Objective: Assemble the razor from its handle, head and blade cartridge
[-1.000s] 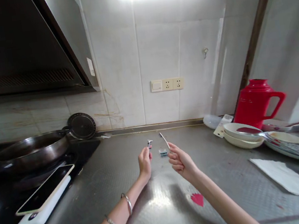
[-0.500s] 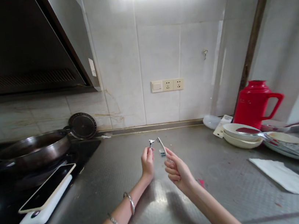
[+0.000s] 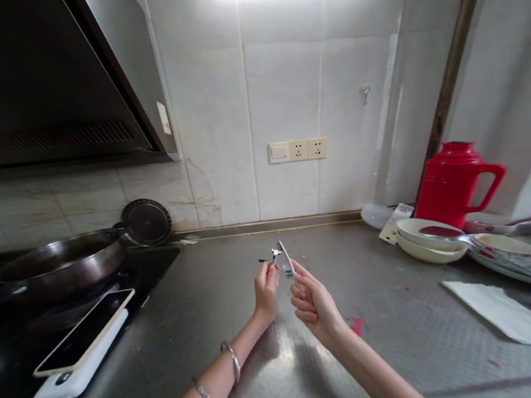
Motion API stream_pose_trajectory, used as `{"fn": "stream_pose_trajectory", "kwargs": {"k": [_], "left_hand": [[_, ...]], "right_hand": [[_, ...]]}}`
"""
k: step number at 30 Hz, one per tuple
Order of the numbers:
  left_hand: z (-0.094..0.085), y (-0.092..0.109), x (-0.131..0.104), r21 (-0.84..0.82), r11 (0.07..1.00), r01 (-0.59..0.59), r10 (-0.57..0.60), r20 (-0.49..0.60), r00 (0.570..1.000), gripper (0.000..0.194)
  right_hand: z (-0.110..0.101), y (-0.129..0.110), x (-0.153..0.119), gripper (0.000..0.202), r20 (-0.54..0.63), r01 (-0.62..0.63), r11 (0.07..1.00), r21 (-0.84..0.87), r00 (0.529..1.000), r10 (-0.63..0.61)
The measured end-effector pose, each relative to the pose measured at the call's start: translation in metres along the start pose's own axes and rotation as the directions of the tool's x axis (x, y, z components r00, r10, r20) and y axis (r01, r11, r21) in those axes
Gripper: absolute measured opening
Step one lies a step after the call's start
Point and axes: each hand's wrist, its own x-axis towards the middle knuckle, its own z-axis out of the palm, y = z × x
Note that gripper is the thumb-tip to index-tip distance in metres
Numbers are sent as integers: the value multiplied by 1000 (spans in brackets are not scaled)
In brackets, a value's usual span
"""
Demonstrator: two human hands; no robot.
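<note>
My left hand (image 3: 266, 291) is closed around a small shiny metal tool (image 3: 275, 255) with a T-shaped top. A short dark piece juts out to the left at its fingertips; what it belongs to is unclear. Just to the right, my right hand (image 3: 313, 301) grips a slim white toothbrush (image 3: 287, 256), its narrow dark-tipped head pointing up and slightly left. The two held things are close together, and I cannot tell whether they touch. Behind the toothbrush lies a small clear and bluish item (image 3: 287, 270), partly hidden. A red scrap (image 3: 356, 326) rests by my right forearm.
On the left, a steel pan (image 3: 65, 267) sits on the black stove, with a phone (image 3: 86, 329) on a white power bank (image 3: 84, 363) and its cable nearer. To the right are a red thermos (image 3: 448, 183), stacked bowls (image 3: 431, 253) and a white napkin (image 3: 509, 316).
My left hand has shifted slightly right, bringing the metal tool closer to the toothbrush head. The dark piece at its fingertips now shows. My right hand has barely moved.
</note>
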Motion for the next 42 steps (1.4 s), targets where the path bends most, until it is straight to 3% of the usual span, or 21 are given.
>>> {"fn": "stream_pose_trajectory", "kwargs": {"k": [5, 11, 17, 24, 28, 34, 39, 42], "left_hand": [[0, -2, -1, 5, 1000, -11, 11, 8, 1000, 33], [1, -3, -4, 41, 999, -31, 30, 27, 999, 31], [0, -4, -1, 6, 1000, -13, 13, -1, 1000, 30], [0, -4, -5, 120, 992, -49, 45, 36, 998, 30], [0, 0, -4, 149, 987, -52, 54, -10, 998, 29], [2, 6, -9, 191, 977, -92, 93, 4, 996, 27], [0, 4, -5, 191, 979, -73, 77, -14, 997, 29], [0, 4, -4, 185, 981, -65, 69, -13, 998, 29]], "right_hand": [[-7, 8, -12, 59, -15, 8, 1000, 16, 1000, -8], [-7, -1, -12, 57, -9, 34, 999, 7, 999, -34], [-6, 18, -20, 61, -22, 8, 1000, 1, 1000, -8], [-1, 13, -16, 64, -58, 119, 993, 1, 991, -119], [4, 23, -25, 64, -47, 48, 999, 22, 998, -46], [11, 10, -16, 61, -85, 124, 984, 131, 990, -114], [11, 21, -22, 61, -72, 22, 987, 157, 997, -11], [11, 16, -21, 59, -78, 44, 983, 177, 996, -30]]}}
